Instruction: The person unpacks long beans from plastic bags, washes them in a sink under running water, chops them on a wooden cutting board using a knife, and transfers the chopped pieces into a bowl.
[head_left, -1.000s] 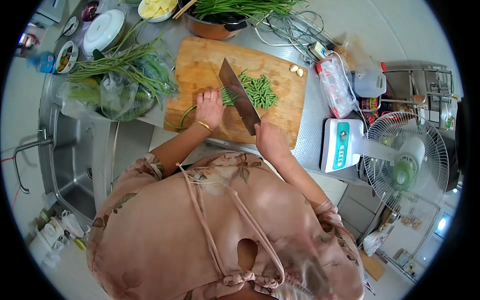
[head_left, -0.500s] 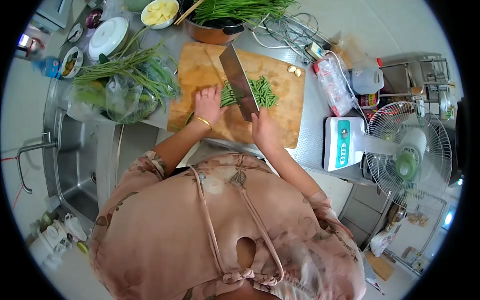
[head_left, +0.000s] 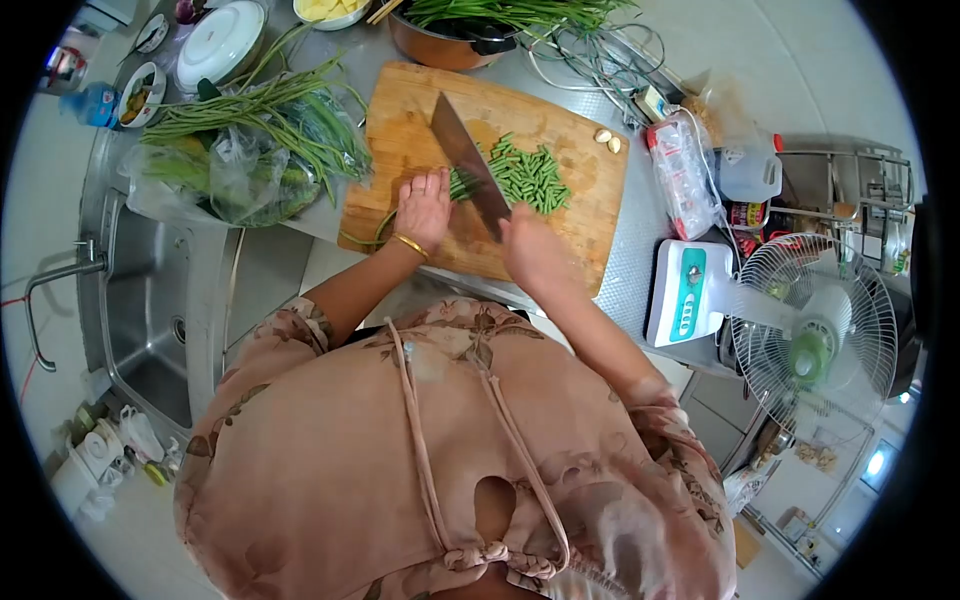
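Note:
My right hand (head_left: 530,243) is closed round the handle of a broad cleaver (head_left: 466,160), whose blade stands over the long beans near the middle of a wooden cutting board (head_left: 400,110). Left of the blade, my left hand (head_left: 424,210) presses uncut long beans (head_left: 459,184) to the board with its fingers curled together. Bean ends trail out under that hand to the lower left. A pile of short cut bean pieces (head_left: 532,180) lies right of the blade. Two peeled garlic cloves (head_left: 607,140) rest at the board's upper right corner.
Bagged vegetables with long beans (head_left: 250,130) on top lie left of the board. Behind it stands a brown pot (head_left: 430,45) heaped with greens. A fan (head_left: 815,335) occupies the right side, a steel sink (head_left: 150,300) the left. Cables (head_left: 590,60) tangle at the back.
The cleaver has tilted slightly and sits a little further left over the beans. The cut pieces look more spread out. The whole view has shifted and turned slightly.

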